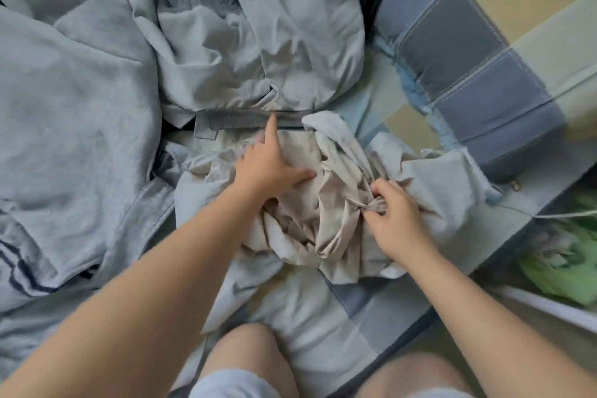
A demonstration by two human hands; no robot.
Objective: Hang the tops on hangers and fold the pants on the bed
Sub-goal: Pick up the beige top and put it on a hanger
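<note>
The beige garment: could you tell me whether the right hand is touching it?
Touching. The head view shows the right hand pinching a bunched fold of the beige garment.

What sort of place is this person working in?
Probably a bedroom: a checked blue-and-yellow bed cover, a heap of grey clothes spread over it, and a crumpled beige garment that the right hand pinches.

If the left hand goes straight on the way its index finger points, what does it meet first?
Probably the grey ribbed band, right at the fingertip of the left hand; the pale grey garment lies beyond it. Depth is unclear.
</note>
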